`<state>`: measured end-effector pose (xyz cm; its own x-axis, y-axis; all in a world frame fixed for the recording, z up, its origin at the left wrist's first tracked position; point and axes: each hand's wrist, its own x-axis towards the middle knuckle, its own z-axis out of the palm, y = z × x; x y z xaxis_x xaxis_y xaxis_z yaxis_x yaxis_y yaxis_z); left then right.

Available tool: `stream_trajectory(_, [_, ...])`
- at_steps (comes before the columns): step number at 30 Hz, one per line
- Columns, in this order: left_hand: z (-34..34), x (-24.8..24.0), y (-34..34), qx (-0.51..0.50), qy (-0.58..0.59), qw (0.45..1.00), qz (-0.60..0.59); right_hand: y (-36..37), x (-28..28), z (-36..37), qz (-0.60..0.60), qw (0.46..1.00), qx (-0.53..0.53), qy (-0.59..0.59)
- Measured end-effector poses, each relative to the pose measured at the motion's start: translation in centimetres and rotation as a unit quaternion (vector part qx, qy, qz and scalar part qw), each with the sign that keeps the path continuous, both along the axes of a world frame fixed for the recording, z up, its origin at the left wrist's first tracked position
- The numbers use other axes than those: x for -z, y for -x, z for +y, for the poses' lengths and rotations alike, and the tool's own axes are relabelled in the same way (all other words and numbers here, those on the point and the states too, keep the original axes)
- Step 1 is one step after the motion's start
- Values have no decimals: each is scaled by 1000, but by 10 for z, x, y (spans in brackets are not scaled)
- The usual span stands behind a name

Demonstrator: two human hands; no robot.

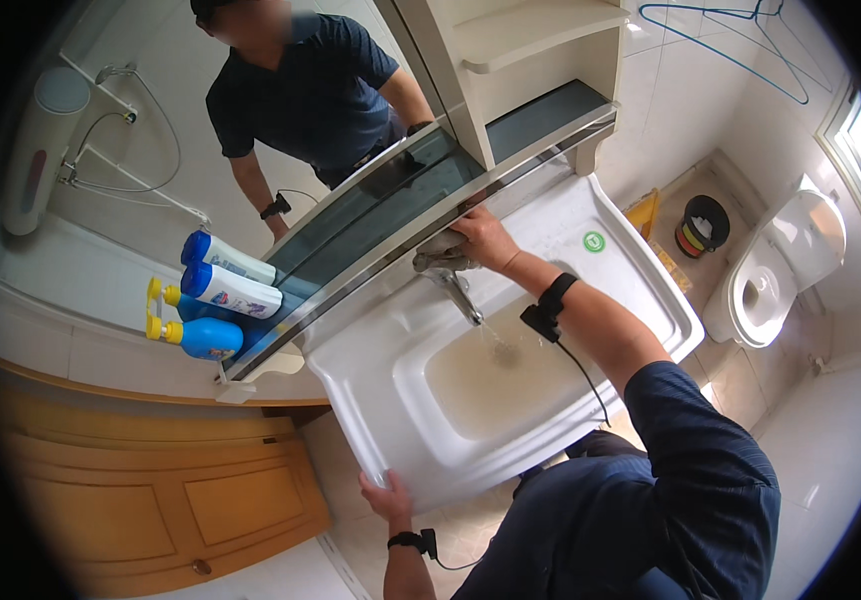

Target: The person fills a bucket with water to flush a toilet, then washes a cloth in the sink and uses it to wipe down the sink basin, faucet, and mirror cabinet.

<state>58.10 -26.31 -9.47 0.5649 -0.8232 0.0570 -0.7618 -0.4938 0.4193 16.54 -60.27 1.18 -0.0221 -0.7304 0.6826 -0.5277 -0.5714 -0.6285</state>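
At the back of the white washbasin [360,400], my right hand [485,240] reaches over to the tap. Its closed fingers press on a crumpled greyish cloth [440,248], partly hidden, against the tap's base. The chrome tap [458,295] runs a stream of water into the bowl, where cloudy water stands over the drain [506,355]. My left hand [387,495] grips the basin's front left corner, fingers curled over the rim. Both wrists wear black bands with cables.
Above the basin, a mirror cabinet ledge [380,220] holds white bottles [235,290] and a blue pump bottle [210,338] at its left end. A wooden door [160,500] is at lower left. On the right stand a toilet [765,290] and a black bin [705,222]; a blue hanger [750,15] hangs above.
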Motion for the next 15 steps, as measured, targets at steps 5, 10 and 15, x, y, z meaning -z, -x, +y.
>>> stream_trajectory(5, [-2,-5,4,8,25,1000,8,80,18,-11,-59,972,223,-45])
stream_trajectory(10, [-12,-7,5,-6,-4,1000,10,128,35,-6,-79,950,270,-138])
stream_trajectory(15, [-2,-9,-3,-9,12,1000,7,85,32,50,84,962,49,-257])
